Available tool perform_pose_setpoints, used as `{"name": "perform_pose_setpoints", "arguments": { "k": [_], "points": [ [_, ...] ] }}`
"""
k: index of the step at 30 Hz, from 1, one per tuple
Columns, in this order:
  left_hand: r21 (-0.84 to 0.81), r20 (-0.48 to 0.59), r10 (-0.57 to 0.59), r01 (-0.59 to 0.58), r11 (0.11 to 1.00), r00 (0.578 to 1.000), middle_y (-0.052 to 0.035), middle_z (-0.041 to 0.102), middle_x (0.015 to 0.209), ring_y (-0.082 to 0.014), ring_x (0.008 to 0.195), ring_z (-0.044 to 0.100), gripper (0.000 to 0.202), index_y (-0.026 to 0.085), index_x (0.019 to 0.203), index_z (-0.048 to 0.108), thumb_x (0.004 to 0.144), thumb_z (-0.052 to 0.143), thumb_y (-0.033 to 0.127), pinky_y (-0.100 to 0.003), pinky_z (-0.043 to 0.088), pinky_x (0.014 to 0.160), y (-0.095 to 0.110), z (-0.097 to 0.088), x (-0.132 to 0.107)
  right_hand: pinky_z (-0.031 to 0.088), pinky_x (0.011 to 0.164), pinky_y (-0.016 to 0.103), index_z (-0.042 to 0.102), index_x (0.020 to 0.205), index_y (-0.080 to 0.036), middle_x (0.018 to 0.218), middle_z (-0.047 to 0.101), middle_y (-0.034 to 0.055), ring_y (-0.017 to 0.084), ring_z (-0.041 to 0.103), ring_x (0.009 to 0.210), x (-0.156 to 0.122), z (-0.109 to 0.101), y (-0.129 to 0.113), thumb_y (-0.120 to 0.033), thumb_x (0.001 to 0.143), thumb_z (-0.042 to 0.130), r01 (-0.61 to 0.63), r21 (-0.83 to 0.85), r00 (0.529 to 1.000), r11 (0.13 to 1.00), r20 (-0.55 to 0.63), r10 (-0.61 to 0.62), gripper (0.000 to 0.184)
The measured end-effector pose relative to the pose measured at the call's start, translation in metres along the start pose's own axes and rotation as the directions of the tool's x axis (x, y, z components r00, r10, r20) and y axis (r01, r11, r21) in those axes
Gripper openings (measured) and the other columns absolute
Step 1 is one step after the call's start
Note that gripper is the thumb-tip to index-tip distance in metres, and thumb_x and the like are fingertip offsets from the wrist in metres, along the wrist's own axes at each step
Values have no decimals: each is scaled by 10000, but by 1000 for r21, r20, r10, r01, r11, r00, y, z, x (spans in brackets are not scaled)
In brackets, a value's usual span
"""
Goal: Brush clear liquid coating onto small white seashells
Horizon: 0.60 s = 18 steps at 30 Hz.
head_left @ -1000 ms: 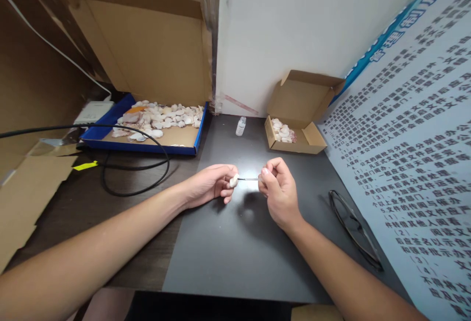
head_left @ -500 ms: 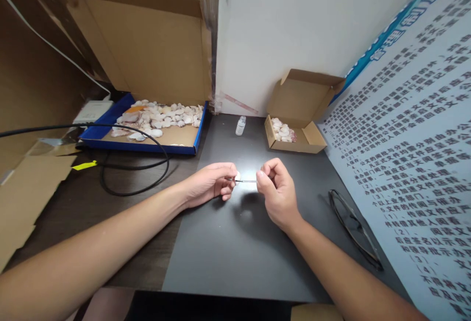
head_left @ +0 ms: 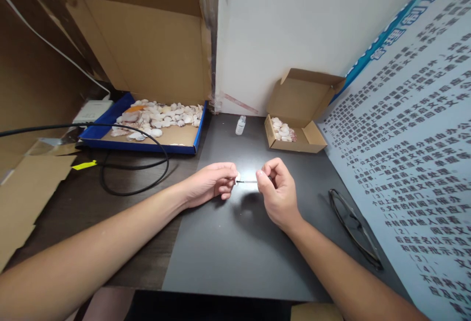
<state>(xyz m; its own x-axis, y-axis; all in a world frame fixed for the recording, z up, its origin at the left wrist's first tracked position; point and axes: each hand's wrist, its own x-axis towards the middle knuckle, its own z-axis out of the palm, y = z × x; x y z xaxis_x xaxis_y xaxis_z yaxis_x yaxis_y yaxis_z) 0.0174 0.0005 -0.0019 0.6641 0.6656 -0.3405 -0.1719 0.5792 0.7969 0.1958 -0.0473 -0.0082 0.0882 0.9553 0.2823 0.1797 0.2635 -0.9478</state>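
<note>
My left hand (head_left: 211, 183) is curled shut over the dark mat (head_left: 235, 257), pinching a small white shell (head_left: 237, 177) at its fingertips. Just to its right, my right hand (head_left: 277, 188) is pinched shut on a thin dark tool (head_left: 247, 181) that lies level, with its tip touching the shell. A bright spot of light falls on the mat between the two hands. The shell is mostly hidden by my left fingers.
A blue-edged tray (head_left: 184, 148) with several pale shells lies at the back left. A small open cardboard box (head_left: 311, 137) holds more shells at the back right, and a small clear vial (head_left: 240, 125) stands between them. A black cable (head_left: 140, 166) loops at the left. Dark glasses (head_left: 353, 227) lie beside a printed poster (head_left: 415, 164).
The shell has turned deeper into my left fingers and shows less. My right hand has shifted slightly left with the tool; both hands stay over the same spot.
</note>
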Motion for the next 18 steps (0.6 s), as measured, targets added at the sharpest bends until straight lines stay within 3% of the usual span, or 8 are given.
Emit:
{"name": "perform_pose_setpoints", "arguments": {
  "k": [5,11,18],
  "points": [
    [6,2,-1,1,1000,1000,29,425,652,-37,503,354,211,148,716,452,850,600,216,-171,380,483,1,0,0,247,489,242,384,735,-227,583,331,-78,85,279,502,0,0,-2,-268,870,577,16,-52,998,999,64,-12,239],
    [-1,7,-6,6,1000,1000,30,418,641,-39,505,353,205,149,720,455,860,591,216,-169,382,487,1,0,0,285,496,238,391,774,-229,614,339,-76,90,313,519,1,2,-1,-327,894,581,-2,13,1000,1000,-14,2,245],
    [-3,20,0,0,1000,1000,26,439,645,-38,499,365,206,145,710,461,849,601,206,-173,386,488,-1,-1,0,268,487,234,388,754,-227,602,325,-81,84,296,513,0,1,1,-306,895,585,27,-2,999,1000,18,-27,255]
  ]
}}
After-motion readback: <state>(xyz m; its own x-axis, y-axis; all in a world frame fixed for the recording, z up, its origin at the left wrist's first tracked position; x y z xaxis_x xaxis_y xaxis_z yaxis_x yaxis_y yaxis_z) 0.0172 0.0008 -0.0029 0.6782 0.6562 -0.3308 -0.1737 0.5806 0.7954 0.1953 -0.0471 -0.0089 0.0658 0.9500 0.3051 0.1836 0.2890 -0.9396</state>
